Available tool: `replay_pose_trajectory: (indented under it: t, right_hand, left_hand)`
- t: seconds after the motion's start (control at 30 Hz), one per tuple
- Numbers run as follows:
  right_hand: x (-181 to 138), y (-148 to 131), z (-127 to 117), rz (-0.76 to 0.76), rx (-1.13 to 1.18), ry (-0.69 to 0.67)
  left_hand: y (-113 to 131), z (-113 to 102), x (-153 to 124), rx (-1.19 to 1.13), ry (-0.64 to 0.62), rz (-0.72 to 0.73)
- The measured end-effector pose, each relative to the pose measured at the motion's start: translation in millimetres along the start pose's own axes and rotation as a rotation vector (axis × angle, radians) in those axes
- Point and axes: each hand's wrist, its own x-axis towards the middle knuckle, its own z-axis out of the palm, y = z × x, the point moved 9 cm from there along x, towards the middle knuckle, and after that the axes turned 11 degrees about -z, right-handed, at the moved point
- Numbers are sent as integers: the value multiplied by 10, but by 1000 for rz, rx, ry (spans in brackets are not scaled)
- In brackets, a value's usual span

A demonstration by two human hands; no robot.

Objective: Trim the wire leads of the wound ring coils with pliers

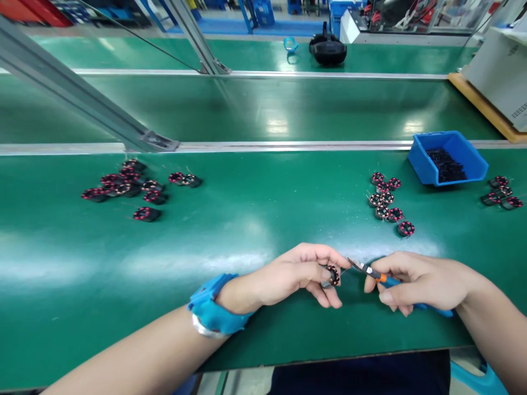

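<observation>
Between the thumb and fingers of my left hand [302,271] is a small ring-shaped motor stator [332,276] with copper windings, its wire ends pointing right. A blue band [220,304] wraps my left wrist. My right hand [424,280] is closed around wire cutters [381,277] with blue and orange handles. The tips of the cutters are beside the stator's wire ends, close to my left fingertips; whether the jaws touch a wire is too small to tell. Beyond my right hand lies a loose group of similar stators [382,198].
More stators [123,184] lie in a cluster at the left, and a few [502,192] at the far right. A blue bin [424,159] holds small black pieces [447,165]. A metal post [82,90] rises at the left. Behind the rail [288,146] sits a black device [327,49].
</observation>
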Motion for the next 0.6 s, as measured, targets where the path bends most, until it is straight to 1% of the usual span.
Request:
replay_pose_trajectory:
  t: [0.17, 0.6]
  right_hand:
    - [9, -10, 7, 4, -29, -12]
    - [32, -18, 21, -4, -59, -34]
  left_hand:
    - [9, 8, -20, 11, -11, 20]
    - [24, -5, -12, 4, 9, 25]
